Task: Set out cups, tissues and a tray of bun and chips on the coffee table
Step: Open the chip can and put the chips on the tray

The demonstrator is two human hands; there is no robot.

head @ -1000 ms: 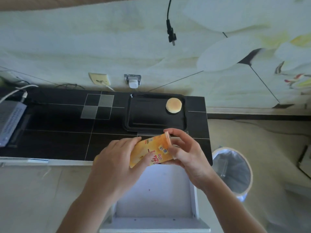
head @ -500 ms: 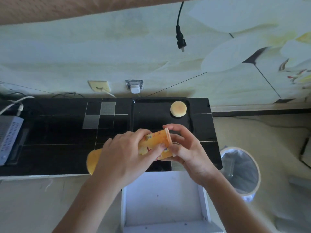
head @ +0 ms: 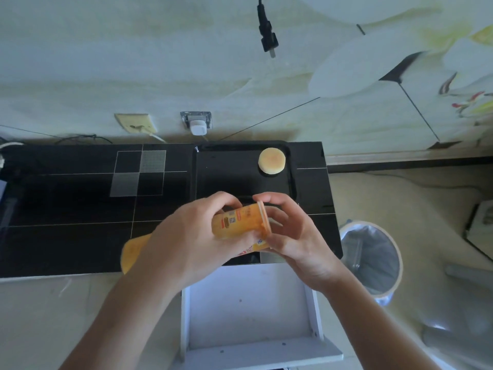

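An orange chips can (head: pixel 237 222) lies on its side in both my hands, above the near edge of the black table (head: pixel 66 236). My left hand (head: pixel 186 241) wraps its body. My right hand (head: pixel 293 231) grips the lid end at the can's right. Behind them a black tray (head: pixel 226 169) sits on the table against the wall, with a round pale bun (head: pixel 271 160) in its far right corner. No cups or tissues show.
A white drawer (head: pixel 250 303) stands pulled out below the table, under my hands. A bin with a grey liner (head: pixel 373 260) stands on the floor to the right. A plug (head: pixel 268 38) hangs on the wall; a white charger (head: pixel 198 128) sits in a socket.
Both hands have carried the can up and away from me, closer to the tray. The can's bottom end now pokes out to the left of my left hand.
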